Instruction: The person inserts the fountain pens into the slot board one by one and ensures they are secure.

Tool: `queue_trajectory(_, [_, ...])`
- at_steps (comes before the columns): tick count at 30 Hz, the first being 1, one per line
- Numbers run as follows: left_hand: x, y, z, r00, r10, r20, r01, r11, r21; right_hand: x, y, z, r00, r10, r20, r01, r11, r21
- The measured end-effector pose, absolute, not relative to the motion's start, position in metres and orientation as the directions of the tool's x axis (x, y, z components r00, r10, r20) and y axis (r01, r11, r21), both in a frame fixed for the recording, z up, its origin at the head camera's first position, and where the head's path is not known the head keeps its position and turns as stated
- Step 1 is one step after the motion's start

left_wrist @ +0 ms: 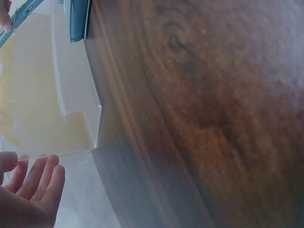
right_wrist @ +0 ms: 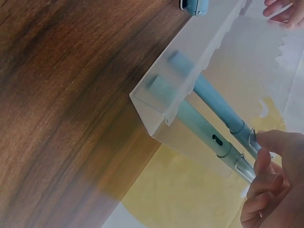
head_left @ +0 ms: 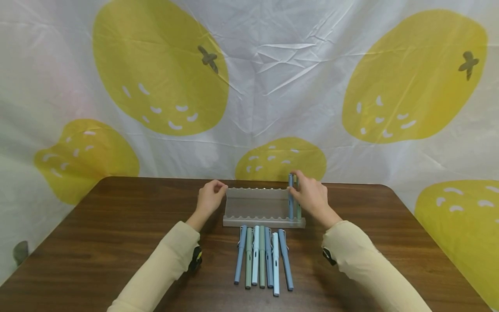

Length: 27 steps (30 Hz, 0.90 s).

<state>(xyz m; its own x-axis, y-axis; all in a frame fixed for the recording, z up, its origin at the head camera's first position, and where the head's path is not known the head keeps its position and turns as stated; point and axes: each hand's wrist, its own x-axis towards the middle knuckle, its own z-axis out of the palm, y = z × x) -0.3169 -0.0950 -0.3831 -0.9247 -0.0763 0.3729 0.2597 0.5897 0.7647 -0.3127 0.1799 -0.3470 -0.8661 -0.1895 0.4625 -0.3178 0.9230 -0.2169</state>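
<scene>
A frosted clear pen rack [head_left: 257, 206] with notched front and back edges stands on the table. My left hand [head_left: 209, 199] is at its upper left corner, thumb and index finger pinching the thin edge [left_wrist: 28, 158], other fingers spread. With my right hand [head_left: 312, 195] I hold the capped end of a blue pen [right_wrist: 216, 102], which leans in the rack near its right end, lower tip behind the front lip. Beside it, in the rightmost place, leans a green pen [right_wrist: 197, 123], partly hidden by my right hand in the head view.
In front of the rack several capped pens lie side by side, among them a dark blue pen [head_left: 240, 255], a green pen [head_left: 248, 260] and a pale blue pen [head_left: 276, 264]. Behind the wooden table [head_left: 128, 229] hangs a white curtain [head_left: 280, 95] printed with yellow lemons.
</scene>
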Motion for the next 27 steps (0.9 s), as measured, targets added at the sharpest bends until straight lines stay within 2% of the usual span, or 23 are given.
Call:
queue_trajectory(13, [-0.318,-0.094,-0.385,-0.925,-0.082,0.372,0.255,0.593,0.764,-0.309,0.183,-0.347,-0.855,-0.177,0.488,-0.318,0.921,-0.225])
queue_trajectory(19, [-0.319,-0.094,-0.385,-0.923,-0.078,0.378,0.261,0.592,0.762,-0.3,0.188,-0.348,-0.814,-0.196,0.547,-0.377,0.894,-0.241])
queue_trajectory(27, [-0.318,-0.095,-0.384,-0.92,-0.075,0.386,0.269,0.596,0.757,-0.281,0.193,-0.362,-0.813,-0.267,0.517,-0.454,0.848,-0.275])
